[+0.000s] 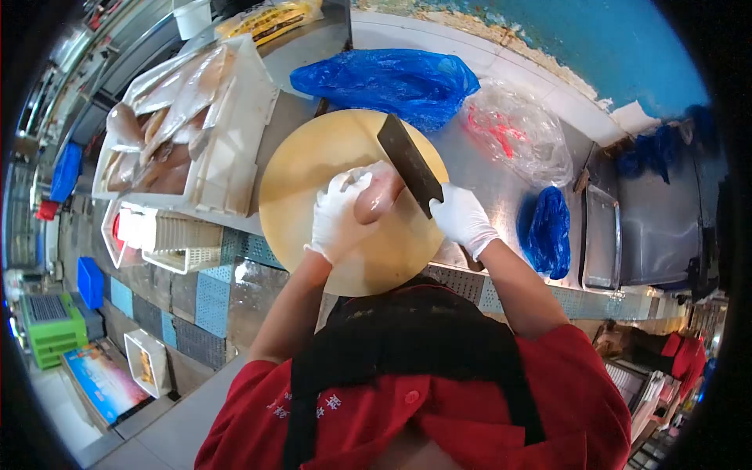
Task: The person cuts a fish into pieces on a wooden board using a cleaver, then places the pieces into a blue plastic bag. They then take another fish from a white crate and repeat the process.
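Note:
A round yellowish board [301, 176] lies on the metal counter. Over its middle, my left hand [341, 213], in a white glove, has its fingers closed on a pinkish, glossy piece of meat or seafood [378, 194]. My right hand [462, 218], also gloved in white, grips a dark, wide-bladed cleaver [409, 160] near the board's right edge. The blade slants up and to the left, its lower part close beside the pink piece. Whether the blade touches the piece I cannot tell.
A white crate [235, 149] of similar pieces stands at the left. Behind the board lies a blue plastic bag [388, 78]; clear plastic [521, 129] and another blue bag [550, 235] are on the right. A metal tray [601, 239] sits farther right.

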{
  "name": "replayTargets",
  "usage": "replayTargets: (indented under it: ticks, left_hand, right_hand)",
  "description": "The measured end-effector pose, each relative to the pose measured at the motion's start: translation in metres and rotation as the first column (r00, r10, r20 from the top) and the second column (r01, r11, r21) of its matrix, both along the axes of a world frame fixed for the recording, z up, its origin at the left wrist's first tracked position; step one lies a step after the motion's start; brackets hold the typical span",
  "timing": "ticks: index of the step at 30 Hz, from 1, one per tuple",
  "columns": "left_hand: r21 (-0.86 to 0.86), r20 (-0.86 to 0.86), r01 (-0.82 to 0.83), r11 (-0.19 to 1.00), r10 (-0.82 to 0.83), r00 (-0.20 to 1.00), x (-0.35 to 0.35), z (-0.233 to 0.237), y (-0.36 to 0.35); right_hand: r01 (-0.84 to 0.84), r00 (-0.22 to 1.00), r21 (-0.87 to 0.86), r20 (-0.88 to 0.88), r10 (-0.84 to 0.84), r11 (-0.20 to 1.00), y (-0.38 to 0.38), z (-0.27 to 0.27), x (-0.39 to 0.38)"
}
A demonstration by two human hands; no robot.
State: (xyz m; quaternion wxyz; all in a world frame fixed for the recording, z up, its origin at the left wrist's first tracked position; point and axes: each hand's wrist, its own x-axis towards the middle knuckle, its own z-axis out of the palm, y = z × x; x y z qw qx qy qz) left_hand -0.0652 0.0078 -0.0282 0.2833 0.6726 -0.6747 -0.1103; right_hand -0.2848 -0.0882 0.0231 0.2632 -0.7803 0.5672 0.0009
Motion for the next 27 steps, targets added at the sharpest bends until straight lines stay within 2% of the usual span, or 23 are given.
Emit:
replayTargets:
  ticks: [1,3,5,7,8,9,10,12,13,14,15,16,17,19,21,27]
  left_hand:
    - [-0.005,0.0,-0.014,1.0,0.014,1.0,-0.001,0.003,-0.001]
    - [0.074,0.002,-0.155,0.985,0.155,0.988,-0.006,0.009,0.001]
    - [0.134,0.019,-0.208,0.969,0.207,0.978,-0.007,0.002,0.008]
    - [0.2,0.03,-0.262,0.944,0.261,0.965,-0.009,-0.003,0.01]
    - [0.212,0.049,-0.264,0.941,0.259,0.965,-0.009,-0.002,0.009]
    - [0.225,0.066,-0.266,0.937,0.258,0.964,-0.009,-0.001,0.008]
    - [0.232,0.052,-0.275,0.933,0.271,0.961,-0.008,0.0,0.007]
    - [0.196,0.031,-0.247,0.949,0.246,0.969,-0.006,0.001,0.006]
    - [0.203,0.018,-0.249,0.947,0.25,0.968,-0.005,-0.002,0.005]
    - [0.202,0.011,-0.262,0.944,0.265,0.964,-0.005,-0.005,0.007]
    - [0.194,0.004,-0.272,0.942,0.277,0.961,-0.006,-0.006,0.007]
    - [0.185,-0.015,-0.272,0.944,0.279,0.96,-0.007,-0.006,0.004]
    - [0.226,-0.032,-0.261,0.938,0.275,0.961,-0.009,-0.004,0.008]
    - [0.268,-0.041,-0.24,0.933,0.26,0.965,-0.009,-0.001,0.009]
    - [0.297,-0.014,-0.288,0.91,0.306,0.952,-0.009,0.005,0.004]
    - [0.227,0.0,-0.29,0.93,0.298,0.955,-0.007,-0.001,0.006]
  right_hand:
    - [-0.014,1.0,-0.005,0.0,0.014,1.0,-0.004,0.005,0.003]
    - [-0.121,0.982,-0.248,0.112,0.152,0.961,-0.018,0.029,0.01]
    - [-0.046,0.96,-0.366,0.243,0.143,0.929,-0.024,0.099,0.034]
    - [0.11,0.844,-0.633,0.466,0.264,0.766,-0.036,0.146,0.056]
    - [0.181,0.753,-0.661,0.57,0.329,0.728,-0.038,0.172,0.065]
    - [0.257,0.645,-0.673,0.654,0.396,0.694,-0.038,0.2,0.076]
    - [0.311,0.422,-0.468,0.848,0.321,0.827,-0.018,0.23,0.091]
    - [0.288,0.193,-0.236,0.964,0.185,0.928,-0.012,0.222,0.098]
    - [0.191,0.662,-0.652,0.637,0.395,0.733,-0.031,0.173,0.082]
    - [0.081,0.894,-0.651,0.382,0.234,0.755,-0.023,0.125,0.074]
    - [-0.086,0.992,-0.627,0.016,0.123,0.775,-0.016,0.077,0.067]
    - [-0.18,0.984,-0.319,-0.053,0.173,0.93,-0.012,0.04,0.058]
    - [-0.223,0.967,0.026,-0.124,0.224,0.975,-0.008,0.004,0.048]
    - [-0.214,0.971,0.04,-0.1,0.217,0.976,-0.004,-0.002,0.055]
    - [-0.245,0.963,0.024,-0.114,0.246,0.969,-0.005,0.001,0.055]
    - [-0.267,0.951,0.019,-0.159,0.266,0.964,0.024,0.009,0.013]
